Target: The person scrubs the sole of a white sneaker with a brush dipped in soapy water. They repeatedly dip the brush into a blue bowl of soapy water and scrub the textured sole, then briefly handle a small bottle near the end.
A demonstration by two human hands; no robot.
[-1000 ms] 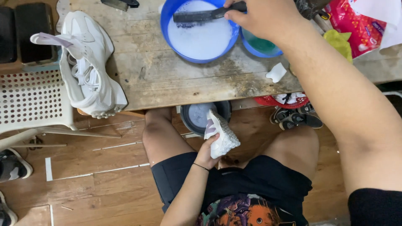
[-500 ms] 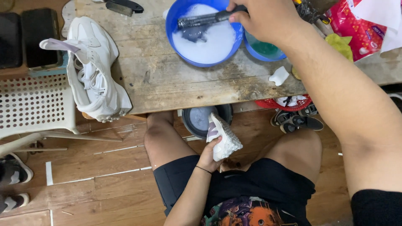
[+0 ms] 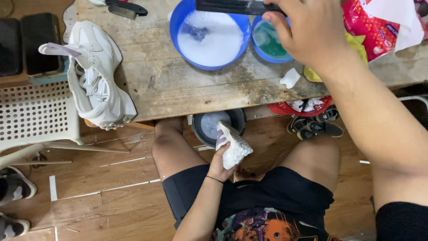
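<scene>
Evidently mid-cleaning: the right hand is clamped on a black scrub brush above the big blue bowl of soapy water at the far table edge, while the left hand grips one white sneaker near the lap (sole outward). Its white mate waits untouched on the worn wooden table, left.

Right hand gripping a dark brush above the blue basin of soapy water on the wooden table. Left hand down at the lap, holding a white shoe, probably sole outward. Second white shoe lying at table's left edge.
</scene>
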